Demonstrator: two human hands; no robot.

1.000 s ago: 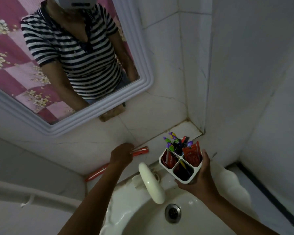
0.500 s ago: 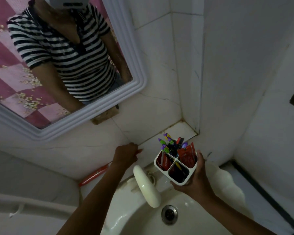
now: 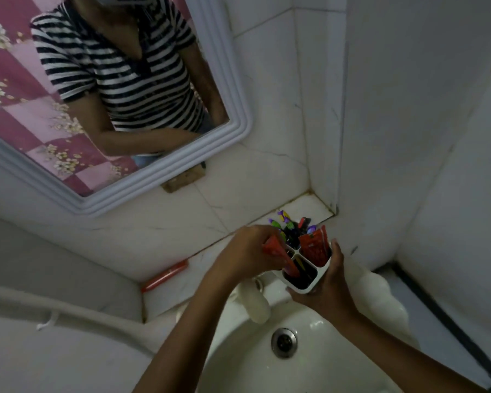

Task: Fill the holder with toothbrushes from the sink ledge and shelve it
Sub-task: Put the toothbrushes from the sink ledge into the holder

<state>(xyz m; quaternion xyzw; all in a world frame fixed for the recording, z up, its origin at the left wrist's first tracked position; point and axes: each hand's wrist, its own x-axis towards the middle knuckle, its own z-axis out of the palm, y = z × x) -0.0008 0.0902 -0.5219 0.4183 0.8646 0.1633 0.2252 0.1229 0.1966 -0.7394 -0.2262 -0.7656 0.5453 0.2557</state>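
My right hand (image 3: pixel 325 287) grips a white four-compartment holder (image 3: pixel 309 283) from below and holds it above the sink. Several toothbrushes with purple, green and yellow heads (image 3: pixel 288 226) stand in its far compartment, and a red tube (image 3: pixel 315 246) sticks out of the right one. My left hand (image 3: pixel 245 251) is shut on another red tube (image 3: pixel 281 256) whose lower end is inside the near compartment. One more red tube (image 3: pixel 165 275) lies on the tiled ledge (image 3: pixel 210 259) at the left.
A white basin (image 3: pixel 267 364) with a metal drain (image 3: pixel 284 342) lies below my hands, its white tap (image 3: pixel 255 304) under my left wrist. A white-framed mirror (image 3: pixel 238 129) hangs on the tiled wall. The ledge ends in a corner (image 3: pixel 318 205) by the right wall.
My left hand lifted a red tube off the ledge, carried it right and pushed its end into the holder's near compartment. The holder stayed in my right hand.
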